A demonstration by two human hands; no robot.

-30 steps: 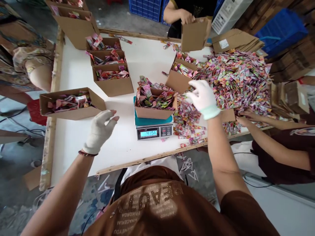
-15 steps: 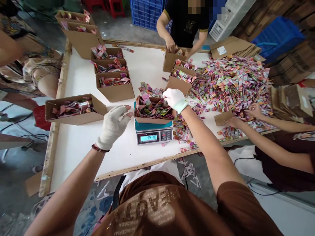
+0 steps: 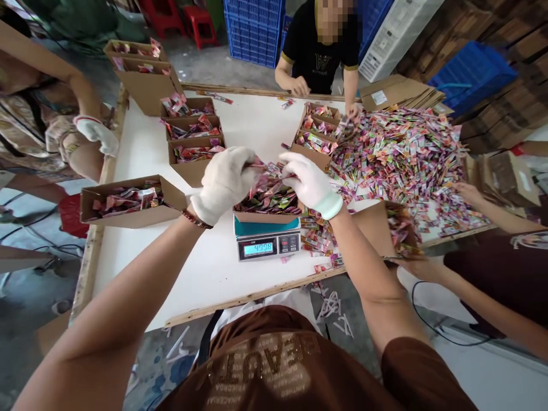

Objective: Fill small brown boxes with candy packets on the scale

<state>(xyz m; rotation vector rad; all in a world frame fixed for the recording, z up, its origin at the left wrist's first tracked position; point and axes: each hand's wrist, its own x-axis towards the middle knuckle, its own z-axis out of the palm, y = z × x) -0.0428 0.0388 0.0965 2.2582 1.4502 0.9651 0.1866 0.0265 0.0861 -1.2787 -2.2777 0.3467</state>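
Observation:
In white knitted gloves, both my hands are over an open cardboard box [image 3: 268, 217] full of small colourful sachets [image 3: 274, 197]. The box rests on the blue-green platform of a digital scale [image 3: 269, 245] with a lit display. My left hand [image 3: 229, 180], a beaded bracelet at its wrist, is closed at the box's left side, a pink sachet at its fingertips. My right hand [image 3: 311, 181] has its fingers pinched together above the box's right side. Sachets lie right by these fingers, but what they grip, if anything, is hidden.
A big heap of sachets [image 3: 398, 160] covers the table's right side. Filled boxes [image 3: 132, 200] stand left and behind the scale. A co-worker [image 3: 319, 63] is across the table; others are left and right. At right, a co-worker's box [image 3: 372, 225] stands near my forearm.
My left hand has moved right to the box and closed. My right hand has shifted slightly right. A box left the far co-worker's hands; the right co-worker's box now stands tilted, holding sachets.

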